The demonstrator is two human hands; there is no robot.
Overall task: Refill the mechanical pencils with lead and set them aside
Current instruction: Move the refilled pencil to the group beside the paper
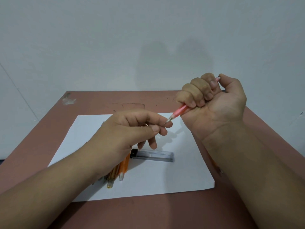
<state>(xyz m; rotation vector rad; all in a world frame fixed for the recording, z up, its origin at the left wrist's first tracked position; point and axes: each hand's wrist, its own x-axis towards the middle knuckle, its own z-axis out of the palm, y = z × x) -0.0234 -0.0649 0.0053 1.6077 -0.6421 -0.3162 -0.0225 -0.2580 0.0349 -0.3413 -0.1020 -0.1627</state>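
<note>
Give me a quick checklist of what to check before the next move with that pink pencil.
1. Pink pencil held firmly in the right hand: ok.
2. Pencil tip at the left hand fingertips: ok.
3. Lead pinched in the left hand: cannot tell, too thin to see.
4. Lead case within reach on the white paper: ok.
5. Orange pencils lying on the paper, partly under the left arm: ok.
6. Lead case open: cannot tell.
</note>
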